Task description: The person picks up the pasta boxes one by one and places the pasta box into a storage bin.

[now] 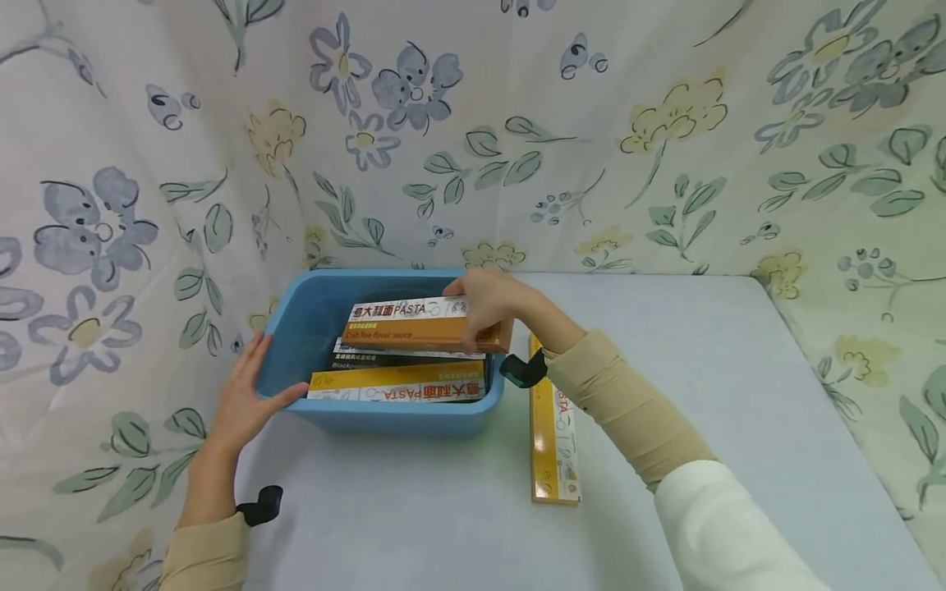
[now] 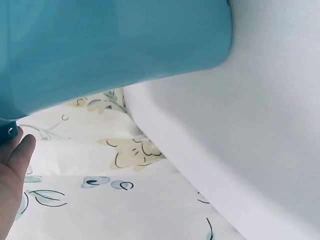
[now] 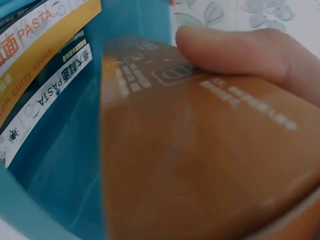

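My right hand grips the right end of an orange-and-white pasta box, labelled crab roe flavor sauce, over the blue bin. In the right wrist view, the thumb lies on the box's orange end. Below it, inside the bin, lie a dark blackpepper box and a yellow-and-white pasta box. My left hand touches the bin's front left corner, its thumb over the rim and its fingers along the left side. In the left wrist view, fingers meet the rim.
Another yellow-and-white pasta box lies on the white table, right of the bin and partly under the right forearm. Floral cloth hangs behind the table and shows along both sides.
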Available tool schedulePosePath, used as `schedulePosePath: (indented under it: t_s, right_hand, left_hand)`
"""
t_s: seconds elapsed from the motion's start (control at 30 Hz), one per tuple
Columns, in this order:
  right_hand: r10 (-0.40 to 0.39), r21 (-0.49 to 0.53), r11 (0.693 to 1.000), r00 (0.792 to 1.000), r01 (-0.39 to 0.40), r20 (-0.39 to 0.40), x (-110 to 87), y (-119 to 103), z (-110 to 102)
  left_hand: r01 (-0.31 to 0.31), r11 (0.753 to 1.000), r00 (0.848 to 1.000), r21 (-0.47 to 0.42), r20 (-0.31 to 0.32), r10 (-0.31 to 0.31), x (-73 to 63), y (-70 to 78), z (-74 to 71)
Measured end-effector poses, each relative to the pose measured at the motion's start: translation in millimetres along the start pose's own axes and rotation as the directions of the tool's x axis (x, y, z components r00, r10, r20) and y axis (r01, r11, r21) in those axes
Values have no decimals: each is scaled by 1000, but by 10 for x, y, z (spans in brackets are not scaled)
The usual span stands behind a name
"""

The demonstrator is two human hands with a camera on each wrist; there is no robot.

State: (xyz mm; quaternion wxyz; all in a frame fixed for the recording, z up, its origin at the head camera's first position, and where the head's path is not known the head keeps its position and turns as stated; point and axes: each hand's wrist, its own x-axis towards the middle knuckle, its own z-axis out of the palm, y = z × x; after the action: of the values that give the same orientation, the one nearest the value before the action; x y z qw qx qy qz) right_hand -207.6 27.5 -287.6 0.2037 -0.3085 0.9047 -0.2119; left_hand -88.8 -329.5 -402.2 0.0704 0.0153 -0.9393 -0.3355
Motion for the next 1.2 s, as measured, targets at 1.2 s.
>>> schedulePosePath:
  t_s: [1.2]
  right_hand:
    - [81,-279,959,987,-40,138,657,-415,419]
  left_hand:
    - [-13,1000,999,-12,-30,13,11,-30,19]
